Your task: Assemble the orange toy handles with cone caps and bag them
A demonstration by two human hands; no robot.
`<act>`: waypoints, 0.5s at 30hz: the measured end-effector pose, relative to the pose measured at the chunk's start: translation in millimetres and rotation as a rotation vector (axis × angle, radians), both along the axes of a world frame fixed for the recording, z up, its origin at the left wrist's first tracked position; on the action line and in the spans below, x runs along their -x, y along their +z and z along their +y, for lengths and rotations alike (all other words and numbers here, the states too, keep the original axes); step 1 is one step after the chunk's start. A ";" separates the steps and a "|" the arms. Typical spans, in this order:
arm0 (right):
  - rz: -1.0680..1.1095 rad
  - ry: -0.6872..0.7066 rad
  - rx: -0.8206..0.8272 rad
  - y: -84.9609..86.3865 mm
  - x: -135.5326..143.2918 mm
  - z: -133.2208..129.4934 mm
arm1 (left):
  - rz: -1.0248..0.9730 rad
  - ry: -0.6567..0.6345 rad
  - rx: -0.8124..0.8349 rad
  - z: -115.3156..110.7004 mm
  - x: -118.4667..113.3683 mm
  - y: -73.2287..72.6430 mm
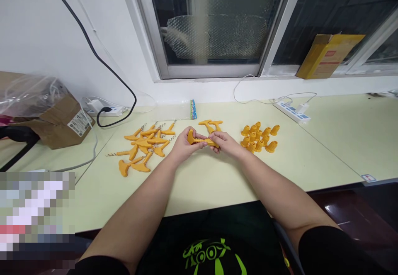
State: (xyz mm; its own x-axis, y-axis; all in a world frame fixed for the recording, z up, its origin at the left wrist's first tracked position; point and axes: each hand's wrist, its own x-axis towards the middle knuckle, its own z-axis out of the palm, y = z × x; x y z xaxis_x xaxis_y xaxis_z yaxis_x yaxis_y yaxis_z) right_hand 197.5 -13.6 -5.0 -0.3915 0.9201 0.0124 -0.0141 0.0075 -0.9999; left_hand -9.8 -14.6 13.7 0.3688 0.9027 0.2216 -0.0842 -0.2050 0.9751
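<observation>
A yellow T-handled corkscrew [199,140] lies sideways between my hands above the table. My left hand [183,145] is closed on its handle end. With thumb and fingers, my right hand [224,142] grips a yellow plastic sleeve [214,143] at the corkscrew's other end; fingers partly cover where the two meet. Just beyond my hands stand two corkscrews [209,125] with their handles up. To the left is a loose pile of yellow corkscrews [146,142] with bare metal spirals. Several yellow bell-shaped sleeves [258,137] stand grouped on the right.
On the pale table [199,183] a clear plastic bag [177,111] lies near the wall. Power strips [292,112] sit at the back right and back left. A black cable [118,80] hangs at left, by a cardboard box [62,121]. A yellow carton [329,57] leans against the window.
</observation>
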 end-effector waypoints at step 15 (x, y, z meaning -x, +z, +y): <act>0.079 0.007 0.044 1.0 0.7 -0.6 | 0.020 0.119 -0.052 13.4 8.2 -5.8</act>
State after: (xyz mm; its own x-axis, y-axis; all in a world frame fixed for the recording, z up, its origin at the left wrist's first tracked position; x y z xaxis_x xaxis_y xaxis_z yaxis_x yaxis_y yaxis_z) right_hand 196.8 -14.2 -4.0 -0.3974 0.9177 0.0034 -0.0933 -0.0367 -0.9950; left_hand -18.0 -1.2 7.9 0.2644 0.9279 0.2629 -0.0364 -0.2628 0.9642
